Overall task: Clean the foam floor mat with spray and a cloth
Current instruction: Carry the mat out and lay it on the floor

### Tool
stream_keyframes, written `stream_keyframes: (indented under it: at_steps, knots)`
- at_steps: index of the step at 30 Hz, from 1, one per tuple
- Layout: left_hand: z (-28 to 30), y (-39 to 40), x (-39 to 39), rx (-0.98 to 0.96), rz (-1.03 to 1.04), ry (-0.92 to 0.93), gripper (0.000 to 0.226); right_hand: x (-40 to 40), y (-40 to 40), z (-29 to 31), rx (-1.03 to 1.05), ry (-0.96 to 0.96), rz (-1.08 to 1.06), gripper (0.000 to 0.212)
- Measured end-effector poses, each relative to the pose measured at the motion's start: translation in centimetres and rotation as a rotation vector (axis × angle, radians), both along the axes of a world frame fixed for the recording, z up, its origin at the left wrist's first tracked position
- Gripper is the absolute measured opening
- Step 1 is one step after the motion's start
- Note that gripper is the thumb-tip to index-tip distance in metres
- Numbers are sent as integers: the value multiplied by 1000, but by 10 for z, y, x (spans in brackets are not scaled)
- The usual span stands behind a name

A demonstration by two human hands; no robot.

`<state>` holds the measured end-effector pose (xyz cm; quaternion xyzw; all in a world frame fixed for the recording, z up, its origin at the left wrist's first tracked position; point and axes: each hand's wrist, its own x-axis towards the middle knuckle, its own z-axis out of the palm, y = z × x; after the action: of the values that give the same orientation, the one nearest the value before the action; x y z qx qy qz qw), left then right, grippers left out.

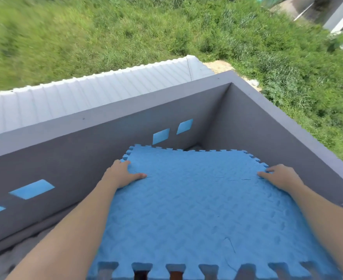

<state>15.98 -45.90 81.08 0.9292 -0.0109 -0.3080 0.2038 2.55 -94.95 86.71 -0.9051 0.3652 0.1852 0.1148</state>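
A blue foam floor mat point(196, 209) with a textured top and puzzle-tooth edges is held up flat in front of me. My left hand point(122, 174) grips its far left edge, thumb on top. My right hand point(281, 176) grips its far right edge the same way. A few dark hairs or threads lie on the mat's surface. No spray bottle or cloth is in view.
A grey parapet wall point(106, 142) with blue rectangular openings encloses a balcony corner ahead. Beyond it lie a white corrugated roof point(85, 98) and tall green grass point(166, 33) far below. A grey floor shows at lower left.
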Motion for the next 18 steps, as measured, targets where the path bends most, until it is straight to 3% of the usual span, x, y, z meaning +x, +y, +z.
stream_keyframes:
  at_steps: [3,9,18]
  knots:
    - [-2,32,0,71,35,46,102,26,36,-15,24,124,135,39]
    - [-19,108,-17,238,163,168,102,89,122,-78,49,210,322,46]
    - [-80,204,-86,303,490,320,109,177,257,-139,94,466,837,56]
